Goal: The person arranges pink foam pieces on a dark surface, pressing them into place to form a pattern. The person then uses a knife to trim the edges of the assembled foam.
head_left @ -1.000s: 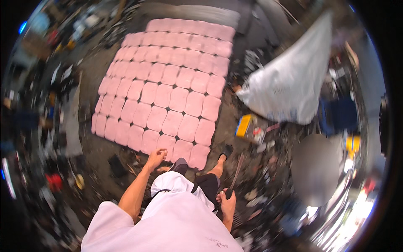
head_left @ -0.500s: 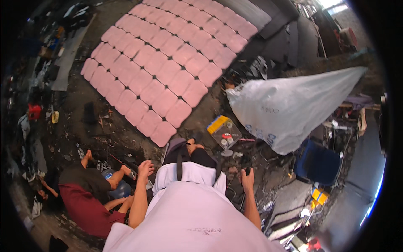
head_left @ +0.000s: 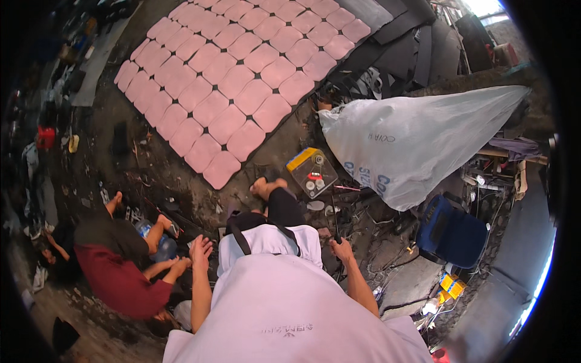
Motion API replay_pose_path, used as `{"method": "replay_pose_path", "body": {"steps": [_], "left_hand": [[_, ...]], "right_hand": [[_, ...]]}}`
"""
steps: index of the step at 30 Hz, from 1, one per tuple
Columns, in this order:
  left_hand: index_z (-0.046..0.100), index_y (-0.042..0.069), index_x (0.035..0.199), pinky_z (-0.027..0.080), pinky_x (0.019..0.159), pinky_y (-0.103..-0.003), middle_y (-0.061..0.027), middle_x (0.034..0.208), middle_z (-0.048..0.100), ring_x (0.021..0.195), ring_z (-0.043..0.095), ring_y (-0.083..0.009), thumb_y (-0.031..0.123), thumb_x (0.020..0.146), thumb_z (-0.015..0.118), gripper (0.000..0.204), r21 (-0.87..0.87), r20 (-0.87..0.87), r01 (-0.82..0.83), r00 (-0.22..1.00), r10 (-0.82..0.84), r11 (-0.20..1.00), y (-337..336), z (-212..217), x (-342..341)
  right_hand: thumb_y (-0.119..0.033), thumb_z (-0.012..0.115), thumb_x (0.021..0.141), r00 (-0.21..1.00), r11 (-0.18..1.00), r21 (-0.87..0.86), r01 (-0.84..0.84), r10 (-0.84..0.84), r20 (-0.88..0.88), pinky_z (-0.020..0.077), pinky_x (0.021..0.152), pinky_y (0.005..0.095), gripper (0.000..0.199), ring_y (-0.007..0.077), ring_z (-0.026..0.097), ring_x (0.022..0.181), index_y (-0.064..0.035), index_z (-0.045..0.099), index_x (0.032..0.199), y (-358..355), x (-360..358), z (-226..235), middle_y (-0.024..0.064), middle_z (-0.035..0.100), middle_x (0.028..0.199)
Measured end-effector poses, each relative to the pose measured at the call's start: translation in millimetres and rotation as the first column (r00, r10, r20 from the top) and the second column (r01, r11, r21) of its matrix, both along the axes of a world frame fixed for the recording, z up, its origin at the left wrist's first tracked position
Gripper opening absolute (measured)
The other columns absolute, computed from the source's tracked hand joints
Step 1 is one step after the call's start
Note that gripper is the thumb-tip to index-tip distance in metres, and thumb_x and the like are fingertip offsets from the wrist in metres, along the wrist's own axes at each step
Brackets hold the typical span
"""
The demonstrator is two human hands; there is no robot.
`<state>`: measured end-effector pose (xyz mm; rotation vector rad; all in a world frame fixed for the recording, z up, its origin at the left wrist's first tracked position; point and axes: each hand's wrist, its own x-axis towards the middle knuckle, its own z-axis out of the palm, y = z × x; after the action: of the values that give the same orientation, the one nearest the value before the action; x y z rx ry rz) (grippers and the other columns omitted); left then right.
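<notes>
My left hand (head_left: 200, 249) hangs beside my waist with its fingers apart and nothing in it. On the other side, my right hand (head_left: 342, 249) is closed, and a small dark thing shows at its fingertips, too small to name. Ahead on the ground lies a large grid of pink rounded pads (head_left: 233, 81), with small dark gaps at their corners. Between my feet and a big pale plastic sack (head_left: 417, 142) stands a clear box with a yellow edge (head_left: 311, 172), with small round items in it. Neither hand touches these.
A person in a maroon top (head_left: 124, 278) sits low at my left, near a blue water jug (head_left: 162, 247). At right are a blue chair (head_left: 452, 230) and a yellow packet (head_left: 452, 284). Dark sheets (head_left: 393, 57) lie behind the pads. Scraps litter the dirt floor.
My body and view have shifted, and one leg now shows farther forward. My left hand's fingers have spread. My right hand has turned inward toward my waist, its small dark thing less visible.
</notes>
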<state>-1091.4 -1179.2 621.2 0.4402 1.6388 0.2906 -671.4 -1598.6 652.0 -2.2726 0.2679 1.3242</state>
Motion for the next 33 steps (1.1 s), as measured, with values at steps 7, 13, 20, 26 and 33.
{"method": "replay_pose_path", "body": {"steps": [7,13,20,26,33], "left_hand": [[0.064,0.012,0.146,0.06,0.078,-0.036,-0.0048,0.112,0.075,0.089,0.074,-0.0185,0.037,0.11,0.071,0.044,-0.084,-0.023,0.126,0.991,-0.129,0.988,-52,-11,10],[0.07,0.009,0.137,0.06,0.072,-0.034,-0.0042,0.109,0.077,0.082,0.073,-0.016,0.029,0.108,0.07,0.035,-0.027,-0.139,0.039,0.989,-0.042,0.999,-26,-20,39],[0.073,0.009,0.129,0.055,0.072,-0.029,-0.0018,0.104,0.077,0.086,0.072,-0.0106,0.03,0.108,0.071,0.03,0.285,-0.022,0.349,0.933,-0.358,0.893,39,1,137],[0.072,0.007,0.131,0.055,0.074,-0.026,-0.0023,0.107,0.077,0.085,0.071,-0.0105,0.029,0.111,0.071,0.029,0.353,0.088,0.143,0.979,-0.185,0.924,7,26,139],[0.073,0.014,0.115,0.056,0.058,-0.032,-0.0049,0.088,0.074,0.064,0.068,-0.0173,0.03,0.101,0.071,0.021,-0.069,-0.028,-0.351,0.936,0.35,0.934,-106,-67,40]], "right_hand": [[-0.024,0.069,0.106,0.987,0.981,0.112,0.157,-0.152,-0.056,0.0474,0.056,0.0337,0.021,0.016,0.063,0.063,-0.0042,0.07,0.099,-54,-26,9,0.0044,0.068,0.076],[-0.02,0.069,0.104,0.984,0.983,0.047,0.179,-0.177,-0.028,0.054,0.059,0.0359,0.013,0.0186,0.068,0.067,-0.0073,0.07,0.102,-83,-59,14,0.0043,0.07,0.082],[-0.024,0.071,0.102,0.958,0.99,-0.071,-0.124,0.138,0.251,0.0528,0.064,0.0375,0.027,0.02,0.07,0.069,0.0002,0.074,0.09,-163,-98,-63,0.0094,0.075,0.081],[-0.02,0.068,0.106,0.983,0.985,0.145,0.089,-0.11,0.145,0.0509,0.053,0.0377,0.022,0.0196,0.066,0.06,-0.0014,0.066,0.094,-94,-6,3,0.0097,0.07,0.075],[-0.025,0.071,0.105,0.977,0.976,0.212,0.046,-0.088,0.194,0.0545,0.06,0.0332,0.022,0.0163,0.069,0.067,-0.0035,0.068,0.109,15,153,5,0.0069,0.072,0.086]]}}
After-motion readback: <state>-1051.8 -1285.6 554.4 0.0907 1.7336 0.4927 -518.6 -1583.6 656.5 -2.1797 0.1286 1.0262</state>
